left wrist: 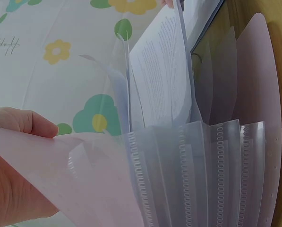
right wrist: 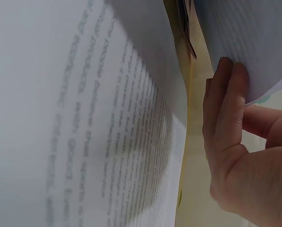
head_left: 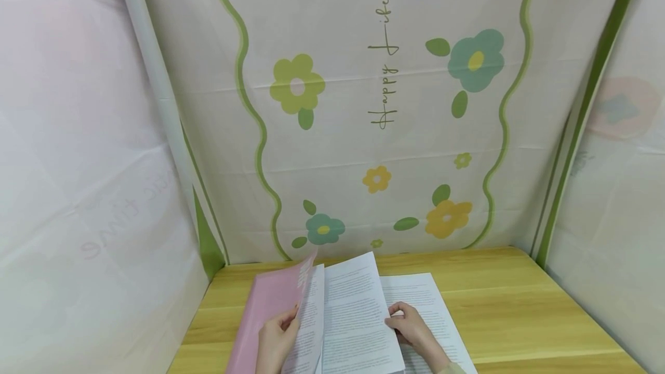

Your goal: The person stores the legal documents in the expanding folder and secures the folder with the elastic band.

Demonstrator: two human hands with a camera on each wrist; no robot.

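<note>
My left hand (head_left: 276, 340) pinches the raised cover of a pink plastic expanding file (head_left: 260, 305), thumb on one side of it. In the left wrist view, the clear pleated pockets (left wrist: 192, 170) fan apart, and printed paper (left wrist: 162, 75) stands among them. My right hand (head_left: 413, 328) pinches the right edge of white printed sheets (head_left: 358, 310), which lean up beside the file's cover. From the right wrist, the fingers (right wrist: 233, 104) press against the held paper (right wrist: 259, 42). Under that hand lies another printed sheet (right wrist: 107, 123), flat on the table; how many sheets are held I cannot tell.
The wood-grain table (head_left: 530, 316) reaches to a white flowered fabric wall (head_left: 353, 131) at the back. More fabric panels hang at the left (head_left: 93, 189) and right (head_left: 613, 218). The flat printed paper (head_left: 418, 290) lies to the right of the file.
</note>
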